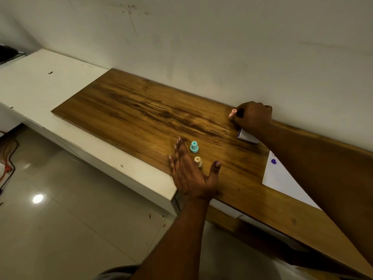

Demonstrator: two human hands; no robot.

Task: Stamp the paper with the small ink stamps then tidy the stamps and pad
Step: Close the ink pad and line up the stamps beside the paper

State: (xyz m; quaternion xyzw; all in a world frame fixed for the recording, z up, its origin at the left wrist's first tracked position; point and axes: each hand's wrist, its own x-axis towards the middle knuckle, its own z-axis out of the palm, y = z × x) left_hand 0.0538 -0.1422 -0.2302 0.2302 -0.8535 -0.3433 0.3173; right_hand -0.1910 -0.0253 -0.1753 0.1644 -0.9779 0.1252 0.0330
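On the wooden desktop (131,110) stand a teal stamp (194,146) and a cream stamp (198,161), both upright. My left hand (189,174) lies open and flat beside them, fingers spread, the cream stamp between its thumb and fingers. Near the wall, my right hand (252,117) is closed around a pink stamp (232,113). A white and purple ink pad (247,136) lies just under that hand, partly hidden by the wrist. The white paper (282,180) with a purple mark (273,161) lies at the right, half covered by my right forearm.
The desktop runs along a white wall (222,47). A white shelf (50,83) adjoins it on the left. Below is a tiled floor (60,219) with cables (8,158) at the far left.
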